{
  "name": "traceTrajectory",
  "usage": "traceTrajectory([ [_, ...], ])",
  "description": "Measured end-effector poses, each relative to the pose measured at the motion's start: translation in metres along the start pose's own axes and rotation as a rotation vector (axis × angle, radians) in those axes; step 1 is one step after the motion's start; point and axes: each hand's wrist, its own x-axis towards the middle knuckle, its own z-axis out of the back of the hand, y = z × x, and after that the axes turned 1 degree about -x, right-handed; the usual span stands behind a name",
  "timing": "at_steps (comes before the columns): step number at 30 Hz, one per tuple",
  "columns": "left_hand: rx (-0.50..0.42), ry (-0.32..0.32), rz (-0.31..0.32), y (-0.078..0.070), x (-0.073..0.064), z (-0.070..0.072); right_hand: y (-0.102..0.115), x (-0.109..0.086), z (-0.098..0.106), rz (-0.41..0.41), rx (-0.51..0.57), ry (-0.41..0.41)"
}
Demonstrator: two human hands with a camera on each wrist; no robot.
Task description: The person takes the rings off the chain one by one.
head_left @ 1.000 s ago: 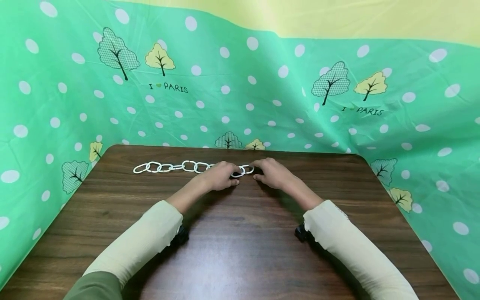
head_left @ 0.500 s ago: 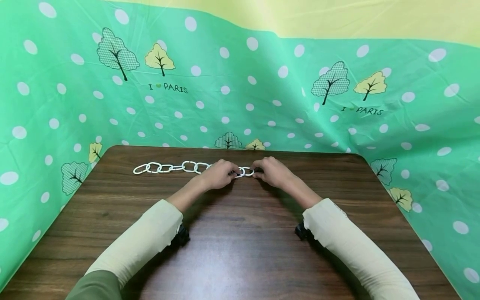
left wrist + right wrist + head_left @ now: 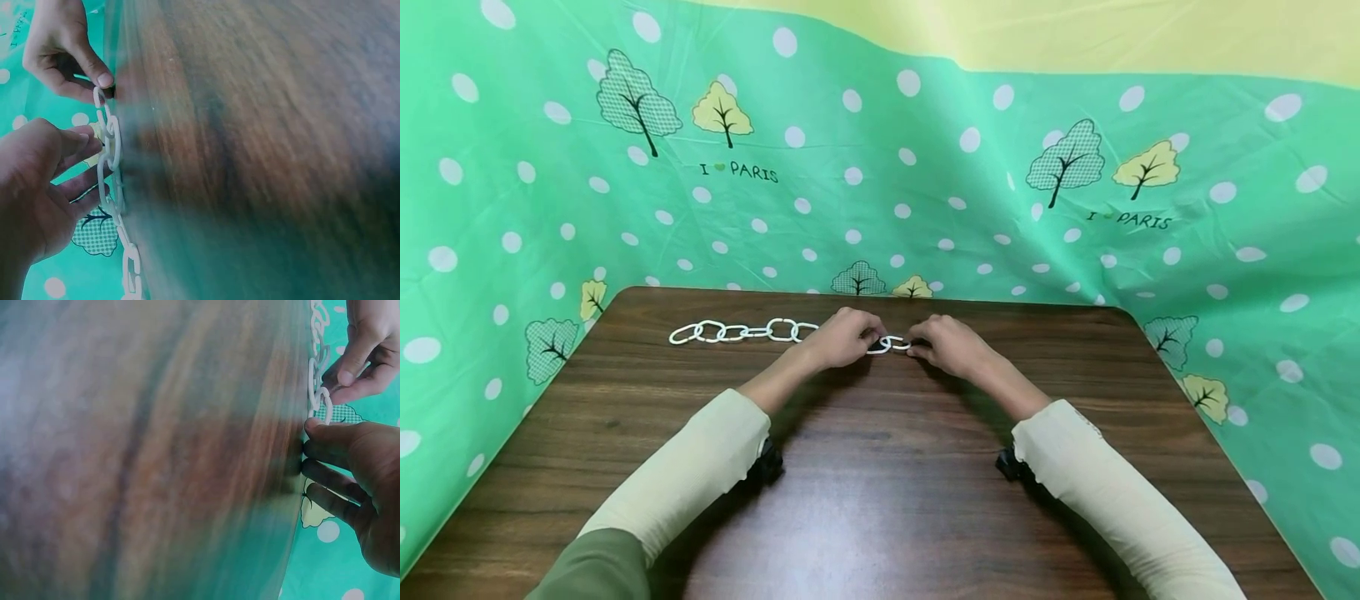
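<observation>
A white plastic chain [image 3: 782, 330] of several oval links lies along the far part of the table. My left hand [image 3: 847, 337] covers links toward its right end, and its thumb and index finger pinch at a link there. In the left wrist view other fingers of the left hand [image 3: 44, 181] reach behind the chain [image 3: 112, 144]. My right hand [image 3: 953, 343] pinches the end link [image 3: 897, 342] between thumb and fingers. The right wrist view shows that end link [image 3: 325, 406] rising from the thumb tip of the right hand [image 3: 369, 481].
The dark wood-grain table [image 3: 880, 483] ends just beyond the chain. A green dotted cloth [image 3: 820, 208] with printed trees hangs behind it and along both sides. A dark wrist device [image 3: 767, 462] sits under the left cuff, another dark device [image 3: 1009, 464] under the right.
My left thumb has closed in toward its index finger, and the left hand has risen slightly. The right fingers have closed in on the end link, which now looks more tilted.
</observation>
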Motion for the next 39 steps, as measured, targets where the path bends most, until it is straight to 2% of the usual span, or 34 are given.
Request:
traceTrajectory([
  [3, 0.035, 0.003, 0.044, -0.024, -0.008, 0.014, -0.001, 0.0, -0.001, 0.009, -0.01, -0.003],
  [5, 0.094, 0.018, 0.076, -0.04, -0.014, 0.023, -0.001, 0.0, -0.001, 0.02, -0.021, -0.006],
  [6, 0.126, 0.027, 0.108, -0.053, -0.018, 0.029, 0.0, 0.0, -0.001, 0.023, -0.026, -0.008],
  [9, 0.217, 0.035, 0.149, -0.061, -0.021, 0.031, 0.0, 0.0, -0.001, 0.029, -0.031, -0.012],
  [13, 0.261, 0.033, 0.196, -0.063, -0.02, 0.028, 0.0, -0.002, -0.002, 0.026, -0.019, -0.014],
  [18, 0.225, 0.015, 0.218, -0.065, -0.019, 0.025, 0.0, -0.003, -0.001, 0.036, -0.005, -0.017],
  [25, 0.164, -0.002, 0.19, -0.067, -0.02, 0.025, -0.001, -0.005, 0.002, 0.012, 0.072, -0.032],
  [33, 0.123, -0.024, 0.148, -0.061, -0.021, 0.023, -0.004, -0.007, 0.003, -0.044, 0.233, -0.051],
  [39, 0.005, -0.024, 0.114, -0.061, -0.024, 0.024, -0.006, -0.01, 0.004, -0.113, 0.314, -0.062],
])
